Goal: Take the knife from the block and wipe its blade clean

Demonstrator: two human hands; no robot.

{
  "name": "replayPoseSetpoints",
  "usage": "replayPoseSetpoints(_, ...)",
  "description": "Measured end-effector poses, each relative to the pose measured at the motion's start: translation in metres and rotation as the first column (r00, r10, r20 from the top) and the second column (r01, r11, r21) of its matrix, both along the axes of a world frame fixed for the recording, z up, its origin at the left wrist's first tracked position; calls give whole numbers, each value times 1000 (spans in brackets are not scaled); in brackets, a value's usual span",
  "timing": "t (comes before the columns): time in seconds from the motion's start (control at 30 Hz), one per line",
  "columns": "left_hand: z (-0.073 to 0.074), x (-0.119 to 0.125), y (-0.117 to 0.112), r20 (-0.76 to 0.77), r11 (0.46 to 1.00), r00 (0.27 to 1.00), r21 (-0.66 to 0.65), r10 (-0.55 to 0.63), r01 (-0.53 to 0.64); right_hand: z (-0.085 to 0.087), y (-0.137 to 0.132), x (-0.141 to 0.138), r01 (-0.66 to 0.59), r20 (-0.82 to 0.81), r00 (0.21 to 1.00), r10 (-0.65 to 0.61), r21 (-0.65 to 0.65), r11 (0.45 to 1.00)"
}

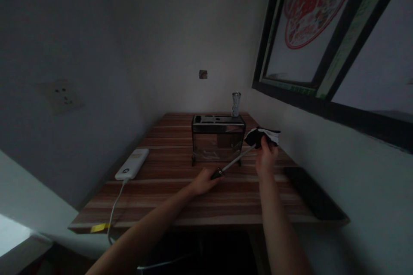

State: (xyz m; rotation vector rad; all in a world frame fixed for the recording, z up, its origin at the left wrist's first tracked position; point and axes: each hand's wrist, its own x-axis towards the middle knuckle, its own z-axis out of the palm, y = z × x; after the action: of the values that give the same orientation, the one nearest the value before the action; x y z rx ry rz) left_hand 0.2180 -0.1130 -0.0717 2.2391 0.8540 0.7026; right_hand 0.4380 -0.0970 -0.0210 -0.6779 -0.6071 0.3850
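My left hand (204,181) is closed round the dark handle of a honing steel (238,158), whose thin grey rod points up and to the right. At the rod's far end, my right hand (266,157) grips a black and white cloth (260,135). The cloth covers the rod's tip, so the tip is hidden. Just behind the rod stands a knife block (218,124) with clear sides and a dark slotted top. No knife handles show in its slots.
A clear glass (236,104) shows at the block's back right. On the left of the wooden table (155,197) lies a white power bank (133,164) with a cable (113,210). A dark flat phone-like slab (314,192) lies at the right edge, beside the wall.
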Motion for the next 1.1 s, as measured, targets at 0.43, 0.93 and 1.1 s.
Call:
replayPoseSetpoints(0.43, 2, -2, -1, 35, 989, 997, -136, 62, -57, -13, 6, -5, -88, 159, 981, 110, -136, 987)
replayPoseSetpoints(0.93, -3, -3, -1, 224, 944, 953, -302, 204, -131, -21, -9, -62, -426, 412, 634, 655, -520, 740)
replayPoseSetpoints(1.1, -4, -2, 2, 253, 941, 940, -305, 229, -147, -28, -10, -74, -451, 385, 604, 697, -556, 698)
